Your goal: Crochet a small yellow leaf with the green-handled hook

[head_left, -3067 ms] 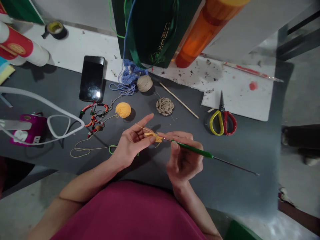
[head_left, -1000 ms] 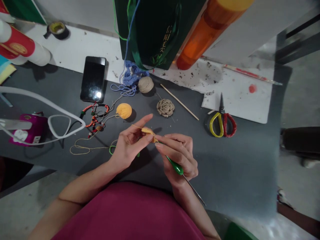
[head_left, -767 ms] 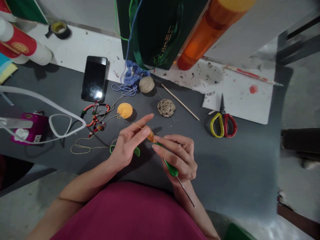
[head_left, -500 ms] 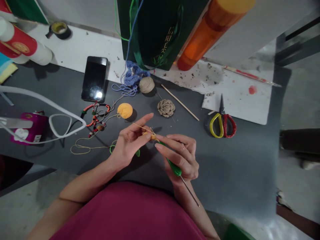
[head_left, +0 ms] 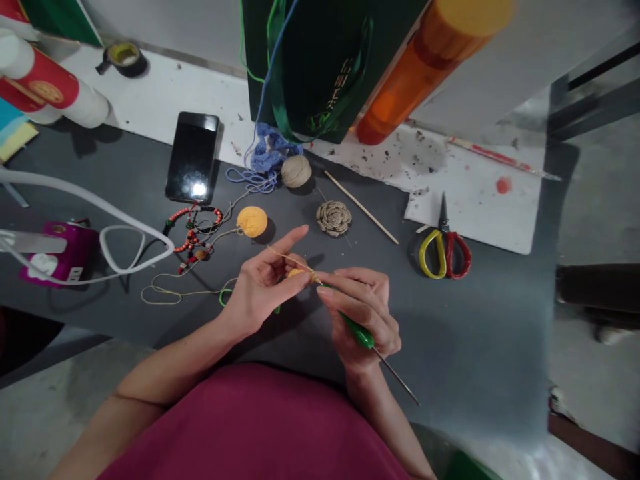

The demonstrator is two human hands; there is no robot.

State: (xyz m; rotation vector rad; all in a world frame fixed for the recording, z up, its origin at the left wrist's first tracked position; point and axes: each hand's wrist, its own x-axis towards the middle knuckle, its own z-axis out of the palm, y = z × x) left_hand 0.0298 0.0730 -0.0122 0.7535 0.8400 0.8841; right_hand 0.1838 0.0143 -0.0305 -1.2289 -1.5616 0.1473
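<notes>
The person in the magenta top is sitting at the dark grey table [head_left: 480,333] with both hands raised just above its near edge. The left hand [head_left: 260,290] is pinching a small yellow crocheted piece [head_left: 295,273] between thumb and middle fingers, closed tight on it, while the forefinger is pointing out straight with a thin yellow thread [head_left: 278,254] lying across it. The right hand [head_left: 363,310] is wrapping its fingers firmly around a green-handled metal crochet hook [head_left: 358,331]; the hook's working end is meeting the crocheted piece where the two hands are touching, and its bare metal tail is sticking out below the wrist, towards the person. So the piece is being held in the air between the two hands, over the table and not resting on it.

Just beyond the left hand a round ball of yellow yarn [head_left: 252,221] is lying on the table, with a string of red and dark beads [head_left: 193,227] beside it to the left. Farther back a round ball of beige twine [head_left: 296,171] is sitting next to a heap of blue yarn [head_left: 270,150]. A beige crocheted rose [head_left: 333,218] is lying beyond the right hand, and a thin wooden stick [head_left: 361,207] is running slantwise just past it. Scissors with one yellow and one red handle [head_left: 445,250] are lying well to the right, their blades on a stained white sheet [head_left: 475,200]. A black phone [head_left: 193,157] is lying face up at the back left.
</notes>
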